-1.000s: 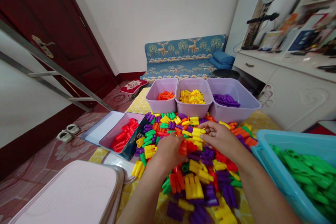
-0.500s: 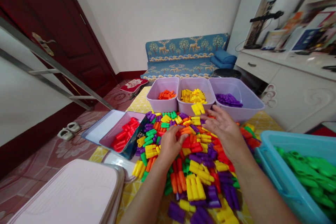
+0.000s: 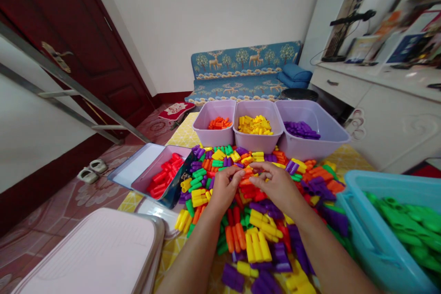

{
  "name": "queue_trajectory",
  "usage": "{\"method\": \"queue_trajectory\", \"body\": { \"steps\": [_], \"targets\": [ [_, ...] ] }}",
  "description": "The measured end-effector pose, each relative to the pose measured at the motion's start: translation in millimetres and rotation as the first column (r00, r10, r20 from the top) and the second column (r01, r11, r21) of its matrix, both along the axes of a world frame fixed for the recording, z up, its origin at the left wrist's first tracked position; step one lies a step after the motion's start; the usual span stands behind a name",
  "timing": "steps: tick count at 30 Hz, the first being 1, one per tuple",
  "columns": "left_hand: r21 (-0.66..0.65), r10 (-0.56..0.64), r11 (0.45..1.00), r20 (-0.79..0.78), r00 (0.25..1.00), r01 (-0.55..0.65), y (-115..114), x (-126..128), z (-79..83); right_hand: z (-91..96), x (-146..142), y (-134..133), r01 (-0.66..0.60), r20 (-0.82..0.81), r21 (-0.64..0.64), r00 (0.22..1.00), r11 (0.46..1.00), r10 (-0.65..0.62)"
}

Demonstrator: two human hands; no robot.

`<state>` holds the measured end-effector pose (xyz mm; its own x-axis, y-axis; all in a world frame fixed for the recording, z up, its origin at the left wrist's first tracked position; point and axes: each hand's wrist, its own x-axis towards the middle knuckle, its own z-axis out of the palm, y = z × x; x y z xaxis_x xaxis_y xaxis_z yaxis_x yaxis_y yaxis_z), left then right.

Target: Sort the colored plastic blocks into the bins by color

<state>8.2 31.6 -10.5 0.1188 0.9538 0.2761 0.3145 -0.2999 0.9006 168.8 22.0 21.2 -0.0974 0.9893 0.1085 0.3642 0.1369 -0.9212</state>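
L hand (image 3: 223,188) & R hand (image 3: 278,186) both curl in at orange block (image 3: 247,174), mid-frame amid mixed pile (image 3: 258,245), can't tell if either's actually gripping; step's prob. picking it out, next move needs a firm pinch w/ fingertips.

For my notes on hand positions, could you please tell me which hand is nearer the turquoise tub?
Right. The right hand is over the pile, left of the tub; the left hand is also over the pile, farther left.
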Motion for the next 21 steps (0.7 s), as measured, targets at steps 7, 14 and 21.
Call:
{"method": "queue_trajectory", "body": {
  "steps": [7, 14, 21],
  "targets": [
    [-0.044, -0.027, 0.998, 0.225, 0.974, 0.038, 3.0, 1.1, -4.0, -0.8, 0.3, 0.1, -0.051, -0.046, -0.076, 0.998, 0.996, 0.047],
    [-0.110, -0.083, 0.985, 0.393, 0.916, 0.136, -0.5, 3.4, -2.0, -6.9, -0.8, 4.2, -0.032, -0.186, -0.052, 0.982, 0.998, 0.021],
    [-0.145, 0.049, 0.989, 0.518, 0.854, 0.031, 2.4, 3.4, 0.1, -22.4, -2.8, 3.8, -0.113, 0.037, -0.101, 0.992, 0.988, 0.118]
  ]
}}
